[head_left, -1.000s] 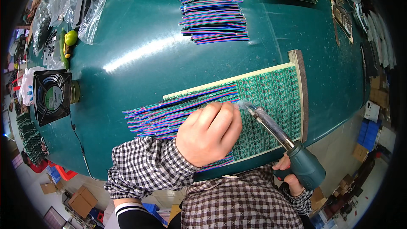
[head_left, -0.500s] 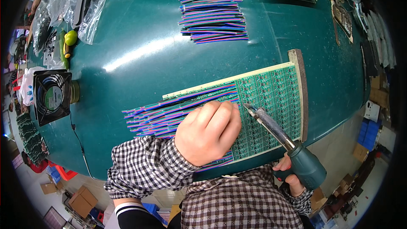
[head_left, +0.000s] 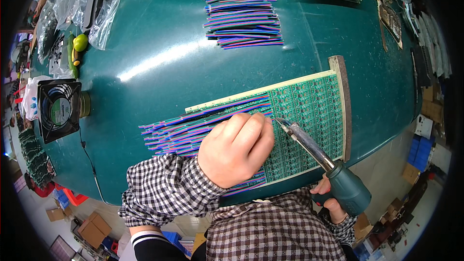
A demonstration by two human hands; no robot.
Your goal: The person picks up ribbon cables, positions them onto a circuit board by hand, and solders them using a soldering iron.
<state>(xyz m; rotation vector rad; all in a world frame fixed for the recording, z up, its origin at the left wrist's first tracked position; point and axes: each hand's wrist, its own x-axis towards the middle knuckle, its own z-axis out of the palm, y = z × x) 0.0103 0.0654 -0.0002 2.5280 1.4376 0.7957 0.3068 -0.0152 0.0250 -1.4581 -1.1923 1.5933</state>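
Head view: over the last second the left hand has barely shifted on the ribbon wires, while the tip of the soldering iron has crept left along the green circuit-board panel and now sits just beside the knuckles. I judge from this that the iron is moving joint by joint along the row where the wire ends meet the board, with the hand pinning each wire as it goes.

The left hand's fingers are curled into a loose fist, pressing down on the striped wires where they cross onto the panel; whether anything is pinched between the fingertips I cannot tell, as the knuckles hide them. The wires fan out to the left over the teal worktop, their right ends lying on the panel. At the lower right, the right hand is wrapped around the iron's dark green handle, fingers closed firmly, barrel angled up and left toward the board.

Farther back lies a second bundle of cut striped wires, well apart from the panel.
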